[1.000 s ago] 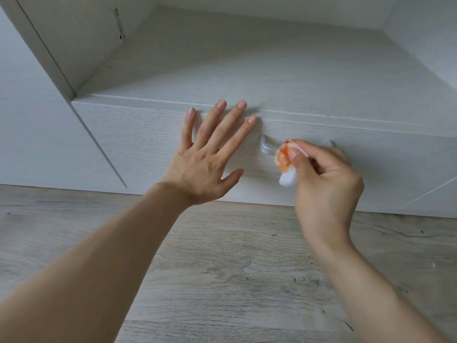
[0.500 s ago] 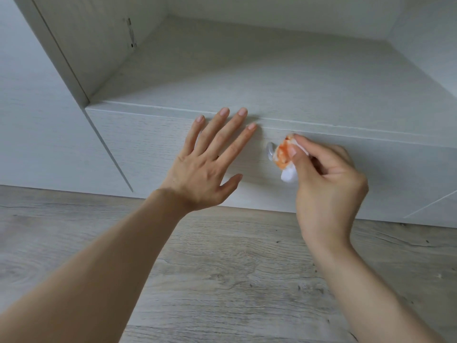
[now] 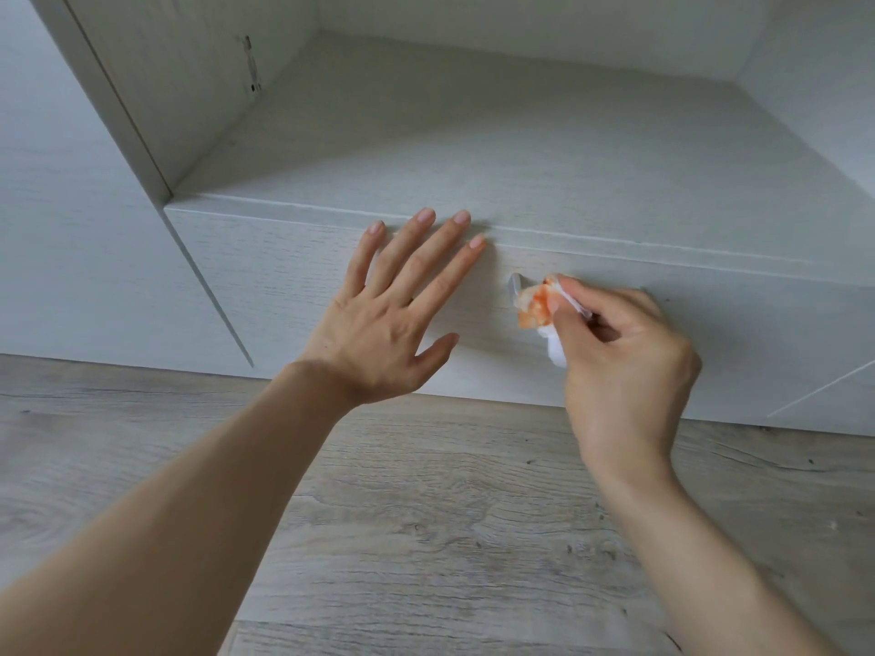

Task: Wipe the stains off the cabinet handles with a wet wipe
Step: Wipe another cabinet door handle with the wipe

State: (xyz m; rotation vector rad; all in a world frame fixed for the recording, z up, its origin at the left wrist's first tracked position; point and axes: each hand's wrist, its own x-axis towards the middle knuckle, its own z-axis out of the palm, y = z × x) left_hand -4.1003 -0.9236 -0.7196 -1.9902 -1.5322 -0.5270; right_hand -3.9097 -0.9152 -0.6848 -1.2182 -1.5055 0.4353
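Left hand (image 3: 379, 324) lies flat on the drawer front (image 3: 284, 286); right hand (image 3: 625, 352) pinches the orange-stained wipe (image 3: 537, 307), hiding most of the handle (image 3: 513, 285).

We have one view only, a wide-angle camera worn on the head. It faces forward and down, near the cabinet front (image 3: 284, 286), with the open shelf (image 3: 473, 149) across the top and the floor (image 3: 426, 537) filling the lower half.
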